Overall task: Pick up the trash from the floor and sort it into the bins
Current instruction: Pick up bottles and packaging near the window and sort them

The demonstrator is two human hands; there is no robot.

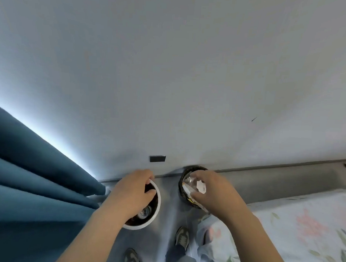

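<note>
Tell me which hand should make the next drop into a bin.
Right. The right hand grips crumpled wrappers over the dark bin. The left hand shows no trash in its fingers above the white bin.

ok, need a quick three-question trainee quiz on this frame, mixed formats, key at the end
1. True or false: the right hand holds nothing.
2. Which bin is the left hand over? A) white-rimmed bin B) dark-rimmed bin C) neither
3. Short answer: what does the right hand hold, and above what?

Key:
1. False.
2. A.
3. Crumpled wrappers, above the dark-rimmed bin.
</note>
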